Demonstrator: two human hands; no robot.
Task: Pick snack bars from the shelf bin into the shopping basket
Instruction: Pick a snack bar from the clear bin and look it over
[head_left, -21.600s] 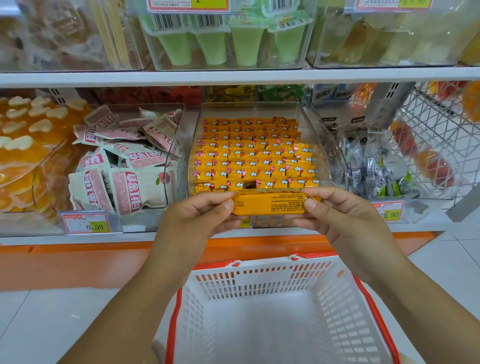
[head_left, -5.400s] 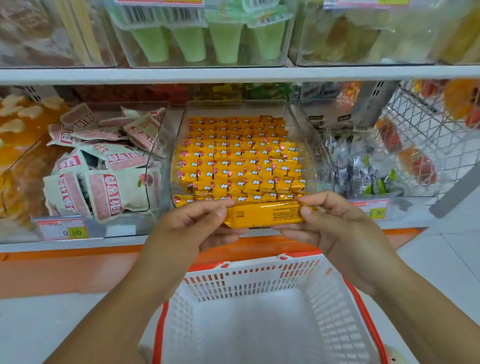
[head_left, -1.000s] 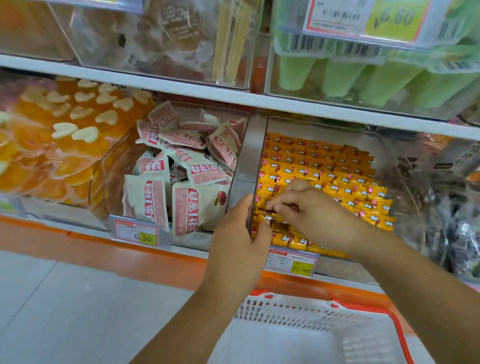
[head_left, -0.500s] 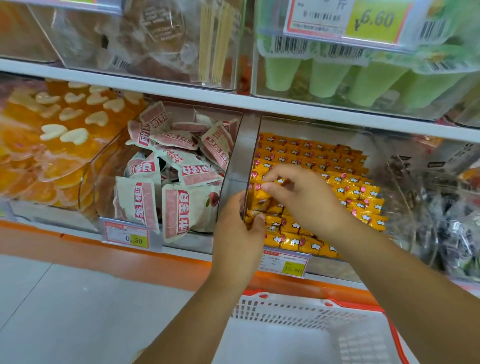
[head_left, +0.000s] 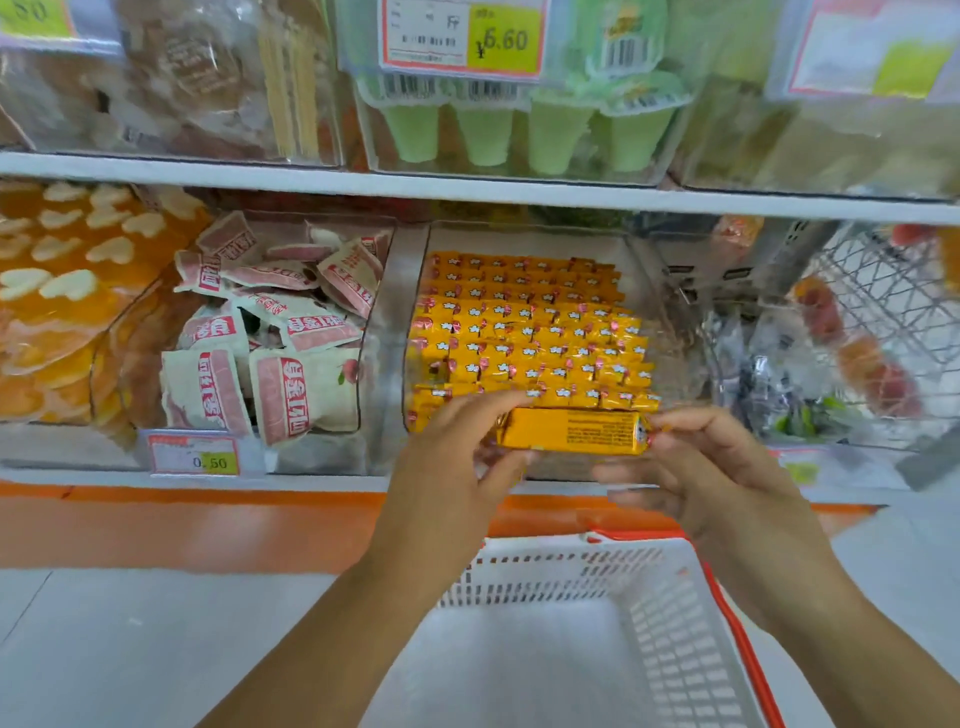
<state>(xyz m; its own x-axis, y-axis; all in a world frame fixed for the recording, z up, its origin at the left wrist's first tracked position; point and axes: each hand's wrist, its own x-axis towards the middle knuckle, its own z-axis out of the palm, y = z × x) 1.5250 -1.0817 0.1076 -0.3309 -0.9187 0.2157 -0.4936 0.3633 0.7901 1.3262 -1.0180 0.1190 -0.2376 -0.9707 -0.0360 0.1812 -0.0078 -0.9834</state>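
both of your hands are gripping one yellow snack bar (head_left: 571, 431) between them, level and crosswise, just in front of the clear shelf bin (head_left: 649, 270) it matches. your left hand (head_left: 457, 467) is pinching the bar's left end with thumb below and fingers curled over the top; your right hand (head_left: 717, 467) is closing thumb and forefinger on the crimped right end, with the other fingers loosely bent underneath. the bar's printed back panel is facing you, its small text too blurred to read.

behind the bar, the bin is sitting on the lower shelf (head_left: 311, 480), packed with tidy rows of the same yellow wrappers (head_left: 524, 332), each showing a white and red mark. the held bar is hanging in the air, not touching the bin's front wall as far as you can tell.

below your wrists, the white shopping basket (head_left: 675, 623) with its orange rim is standing open on the pale floor, and its visible bottom is showing no bars. the held bar is above and slightly beyond the basket's far rim.

to the left of the bin, pink and white snack packets (head_left: 270, 353) are lying jumbled in a neighbouring bin above a price tag (head_left: 195, 456) reading 0.50. on the upper shelf, green cone-shaped tubs (head_left: 519, 130) are standing behind a 6.60 tag (head_left: 462, 36).
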